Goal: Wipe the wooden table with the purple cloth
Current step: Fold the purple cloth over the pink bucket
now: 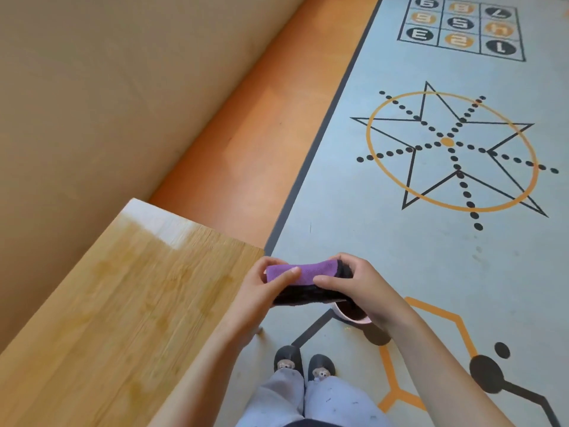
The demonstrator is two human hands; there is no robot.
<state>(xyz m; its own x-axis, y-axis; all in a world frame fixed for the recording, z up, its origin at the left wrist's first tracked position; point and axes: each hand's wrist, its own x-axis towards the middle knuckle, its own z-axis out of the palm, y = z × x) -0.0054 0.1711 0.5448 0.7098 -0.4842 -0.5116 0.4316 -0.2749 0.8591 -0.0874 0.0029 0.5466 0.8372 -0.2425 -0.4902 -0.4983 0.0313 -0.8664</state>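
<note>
The purple cloth (pixel 303 273), folded with a dark underside, is held in the air just past the right edge of the wooden table (pixel 123 303). My left hand (pixel 264 291) grips its left end, thumb on top. My right hand (pixel 360 288) grips its right end. The cloth does not touch the tabletop. The table shows pale streaky patches on its light wood grain.
A pink cup or bowl (pixel 351 315) sits on the floor under my right hand, partly hidden. My slippered feet (pixel 303 363) stand on a grey patterned play mat (pixel 431 241). An orange floor strip (pixel 246 149) and a beige wall (pixel 92 87) lie beyond the table.
</note>
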